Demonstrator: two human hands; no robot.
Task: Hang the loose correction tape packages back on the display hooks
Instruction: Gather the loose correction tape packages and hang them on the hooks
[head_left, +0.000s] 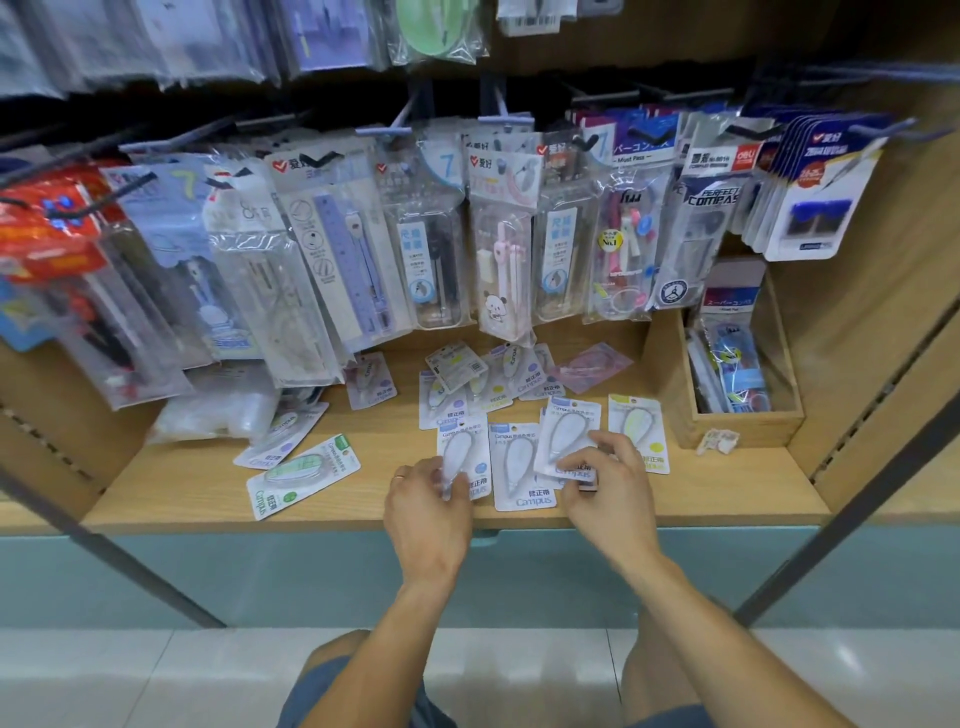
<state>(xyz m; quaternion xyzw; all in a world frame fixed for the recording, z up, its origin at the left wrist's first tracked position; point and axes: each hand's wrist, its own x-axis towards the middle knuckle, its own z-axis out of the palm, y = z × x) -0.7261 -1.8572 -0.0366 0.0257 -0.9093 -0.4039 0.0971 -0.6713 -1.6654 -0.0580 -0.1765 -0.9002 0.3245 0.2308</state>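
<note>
while on shelf (363, 499): hands, tape pkgs (522, 467)

Light wood shelf (156, 499) in wood-sided bay, teal panel (260, 577) below, glossy white tiled floor (130, 675).

The left hand (428, 491) covers the lower edge of a white lilac-dotted correction tape package (464, 454). Small print on every card is unreadable. The upper hanging clear plastic packets (208, 41) are blurred and cropped.
</note>
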